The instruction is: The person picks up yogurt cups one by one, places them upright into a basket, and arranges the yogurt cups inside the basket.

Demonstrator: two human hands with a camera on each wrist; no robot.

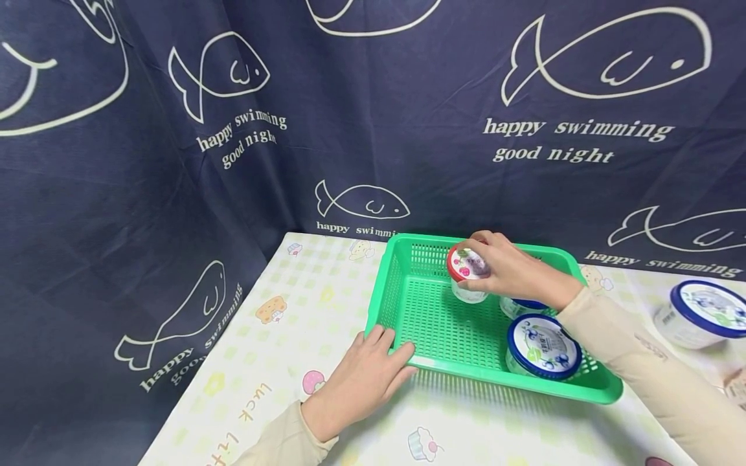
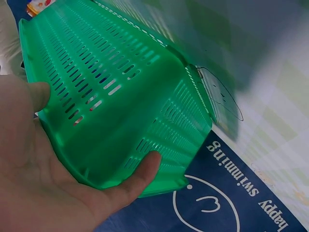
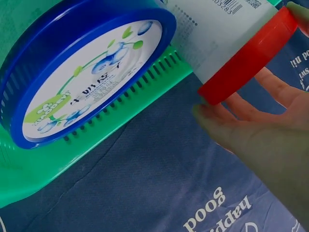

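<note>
My right hand (image 1: 507,268) pinches the red lid of a small tub (image 1: 468,294) with pictures of red fruit on top, at the back of a green plastic basket (image 1: 381,294). In the right wrist view, the fingertips and thumb span the rim of the red lid (image 3: 251,60). My left hand (image 1: 364,375) grips the near left corner of the basket, and the left wrist view shows its digits on both sides of that corner. Inside the basket at the right stand a blue-lidded tub (image 1: 543,346) and a second blue-lidded tub (image 1: 519,307), partly covered by my right hand.
Another blue-lidded tub (image 1: 699,317) stands on the table right of the basket. A partly cut-off brownish item (image 1: 735,386) lies at the right edge. A patterned cloth (image 1: 326,304) covers the table, and a dark blue fish-print curtain (image 1: 373,129) hangs behind and at the left.
</note>
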